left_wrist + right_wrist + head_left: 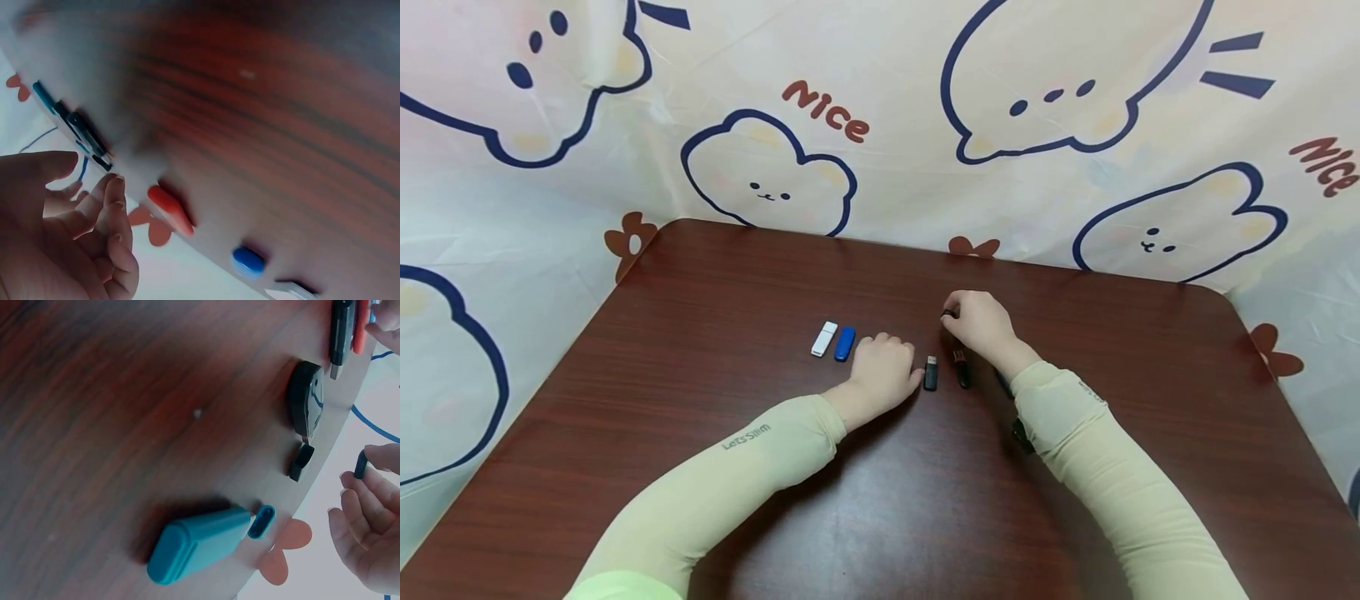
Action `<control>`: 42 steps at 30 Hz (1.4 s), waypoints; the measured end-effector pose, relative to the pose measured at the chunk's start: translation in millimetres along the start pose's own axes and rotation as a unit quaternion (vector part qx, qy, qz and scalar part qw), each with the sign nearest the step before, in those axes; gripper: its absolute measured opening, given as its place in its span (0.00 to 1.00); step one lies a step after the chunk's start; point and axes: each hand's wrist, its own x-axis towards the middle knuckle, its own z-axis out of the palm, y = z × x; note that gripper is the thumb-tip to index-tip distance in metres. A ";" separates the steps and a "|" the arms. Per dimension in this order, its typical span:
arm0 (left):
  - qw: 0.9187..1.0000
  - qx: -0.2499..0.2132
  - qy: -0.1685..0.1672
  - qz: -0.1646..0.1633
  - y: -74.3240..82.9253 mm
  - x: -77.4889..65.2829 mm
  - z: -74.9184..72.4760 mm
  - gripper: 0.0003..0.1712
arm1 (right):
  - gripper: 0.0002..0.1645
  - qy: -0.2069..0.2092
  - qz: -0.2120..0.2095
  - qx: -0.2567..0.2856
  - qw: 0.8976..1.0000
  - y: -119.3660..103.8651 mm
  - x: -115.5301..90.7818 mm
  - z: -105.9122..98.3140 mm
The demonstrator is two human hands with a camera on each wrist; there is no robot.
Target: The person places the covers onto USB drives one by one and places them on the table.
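Note:
My right hand pinches a small black USB cap between thumb and fingertip, above the far middle of the table. Below it lies a dark USB stick. My left hand, fingers loosely bent and holding nothing, is beside a black USB stick with its metal plug bare. A red USB stick shows in the left wrist view; in the head view the left hand hides it. Left of that hand lie a blue USB stick and a white USB stick.
In the right wrist view, a teal USB stick lies with its teal cap at its plug end. A black USB stick has a black cap beside it. A printed curtain borders the brown table.

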 end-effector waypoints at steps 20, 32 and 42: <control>0.992 -0.056 -0.099 -0.046 19.7 27.0 4.7 0.17 | 0.12 0.010 0.001 0.028 1.000 6.3 -5.9 -3.6; 0.995 -0.057 -0.086 -0.008 19.4 23.2 2.9 0.08 | 0.15 -0.009 0.039 0.138 0.990 15.4 -5.1 -6.8; 0.990 -0.131 -0.041 0.008 9.3 19.5 -3.9 0.06 | 0.23 -0.078 0.118 0.343 0.928 18.2 -6.9 -16.4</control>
